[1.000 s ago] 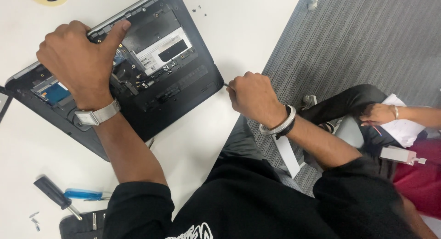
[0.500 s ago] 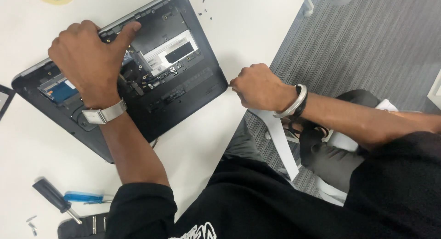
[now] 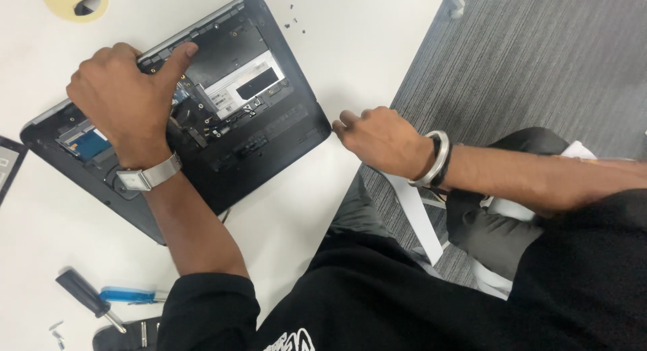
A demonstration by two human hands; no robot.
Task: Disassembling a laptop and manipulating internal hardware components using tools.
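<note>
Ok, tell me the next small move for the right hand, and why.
Probably bring the right hand onto the opened laptop's near corner and grip it. The left hand already presses the far edge with its thumb, while the right hand lies closed on the white table just beside that corner.

One opened laptop (image 3: 202, 115), underside up, on your tabletop (image 3: 377, 27). Two screwdrivers: one black-handled (image 3: 84, 294), one blue-handled (image 3: 128, 296). One yellow tape roll (image 3: 57, 0). Loose screws (image 3: 294, 24) near the far edge, a few, too small to count exactly. Your two hands: left hand (image 3: 125, 101), right hand (image 3: 381, 138); one wristwatch (image 3: 148, 176), one silver bangle (image 3: 435, 159).
</note>
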